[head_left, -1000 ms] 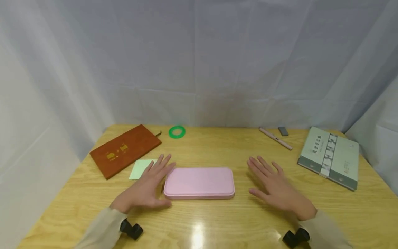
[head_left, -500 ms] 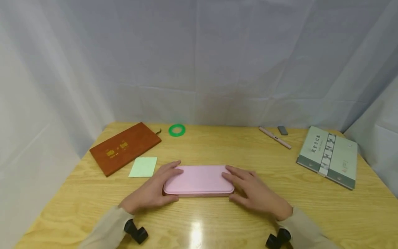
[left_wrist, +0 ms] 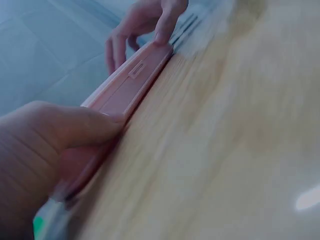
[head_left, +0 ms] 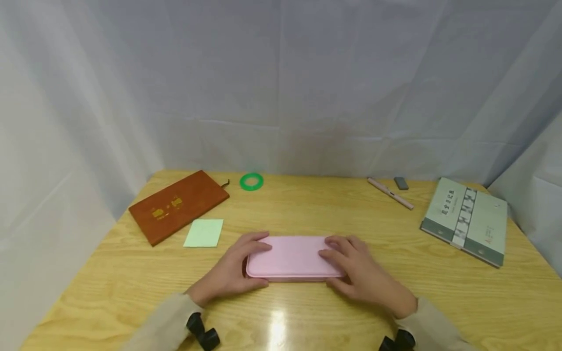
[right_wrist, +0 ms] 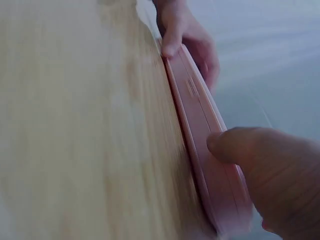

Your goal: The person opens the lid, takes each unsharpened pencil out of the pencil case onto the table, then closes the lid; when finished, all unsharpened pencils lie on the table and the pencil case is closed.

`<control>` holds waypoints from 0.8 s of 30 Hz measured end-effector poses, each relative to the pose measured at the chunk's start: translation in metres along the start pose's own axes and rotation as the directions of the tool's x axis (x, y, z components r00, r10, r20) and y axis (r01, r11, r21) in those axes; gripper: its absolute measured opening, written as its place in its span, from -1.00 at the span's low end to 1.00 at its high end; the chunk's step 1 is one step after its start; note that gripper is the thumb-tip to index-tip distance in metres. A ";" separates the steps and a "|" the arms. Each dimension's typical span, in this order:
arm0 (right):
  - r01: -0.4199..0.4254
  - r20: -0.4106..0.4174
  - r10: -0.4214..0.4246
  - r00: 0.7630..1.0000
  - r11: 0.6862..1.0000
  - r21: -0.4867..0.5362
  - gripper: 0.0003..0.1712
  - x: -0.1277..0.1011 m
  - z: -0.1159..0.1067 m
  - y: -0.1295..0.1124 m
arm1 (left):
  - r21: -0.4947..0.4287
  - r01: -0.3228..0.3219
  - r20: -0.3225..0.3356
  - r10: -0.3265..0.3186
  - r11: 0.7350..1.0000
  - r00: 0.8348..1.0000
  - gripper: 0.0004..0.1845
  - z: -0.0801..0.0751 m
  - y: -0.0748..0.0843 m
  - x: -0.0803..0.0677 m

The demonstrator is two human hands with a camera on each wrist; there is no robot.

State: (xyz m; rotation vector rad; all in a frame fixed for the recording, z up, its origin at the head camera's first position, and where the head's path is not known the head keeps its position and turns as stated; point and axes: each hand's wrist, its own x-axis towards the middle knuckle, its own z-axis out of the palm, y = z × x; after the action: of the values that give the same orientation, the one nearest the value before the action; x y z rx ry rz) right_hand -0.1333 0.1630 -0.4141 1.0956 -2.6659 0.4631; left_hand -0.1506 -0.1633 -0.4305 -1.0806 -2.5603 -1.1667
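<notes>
A pink pencil case (head_left: pixel 294 258) with rounded corners lies closed on the wooden table, long side toward me. At its left end my left hand (head_left: pixel 234 265) grips it, thumb along the front side and fingers over the top and back. The right end is held by my right hand (head_left: pixel 366 273), its thumb at the front edge and fingertips on the lid. In the left wrist view, a small clasp (left_wrist: pixel 137 70) shows on the front side of the case. The right wrist view shows my right thumb (right_wrist: pixel 235 145) pressed on that same side.
Left of the case lie a light green sticky note (head_left: pixel 204 233) and a brown notebook (head_left: pixel 180 207). A green tape ring (head_left: pixel 251 182) is at the back. Toward the right are a pale pink pen (head_left: pixel 391 193), a grey eraser-like block (head_left: pixel 401 183) and a green-grey book (head_left: pixel 465 219).
Both hands have come in from beside the pencil case and taken hold of its ends. The case has since slid slightly to the right.
</notes>
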 end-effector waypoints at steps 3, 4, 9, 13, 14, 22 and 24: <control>0.073 -0.037 -0.073 0.997 0.997 -0.012 -0.38 0.004 0.005 -0.007 | -0.050 0.019 -0.009 -0.019 0.999 1.000 -0.31 0.008 0.005 0.003; 0.092 -0.045 -0.093 0.995 0.995 -0.024 -0.38 0.005 0.007 -0.009 | -0.067 0.028 -0.005 -0.029 0.997 1.000 -0.31 0.011 0.006 0.004; 0.156 -0.089 -0.164 0.982 0.984 -0.089 -0.38 0.012 0.013 -0.015 | -0.119 0.053 0.001 -0.054 0.992 0.999 -0.32 0.018 0.010 0.007; 0.184 -0.103 -0.204 0.974 0.967 -0.175 -0.39 0.016 0.014 -0.018 | -0.156 0.073 -0.020 -0.077 0.985 0.997 -0.32 0.020 0.010 0.008; 0.188 -0.105 -0.212 0.972 0.962 -0.197 -0.40 0.016 0.013 -0.018 | -0.173 0.081 -0.024 -0.086 0.982 0.996 -0.33 0.020 0.010 0.008; 0.193 -0.138 -0.235 0.962 0.946 -0.262 -0.52 0.022 0.005 -0.018 | -0.372 0.212 0.017 -0.222 0.904 0.975 -0.39 0.018 0.009 0.011; 0.201 -0.155 -0.247 0.957 0.943 -0.265 -0.46 0.026 0.003 -0.016 | -0.385 0.220 0.022 -0.230 0.896 0.973 -0.39 0.017 0.009 0.012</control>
State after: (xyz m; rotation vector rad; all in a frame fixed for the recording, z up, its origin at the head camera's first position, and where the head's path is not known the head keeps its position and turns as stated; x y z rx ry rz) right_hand -0.1404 0.1345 -0.4048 1.1961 -2.3246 0.1737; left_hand -0.1509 -0.1403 -0.4320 -0.8338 -2.5518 -1.7898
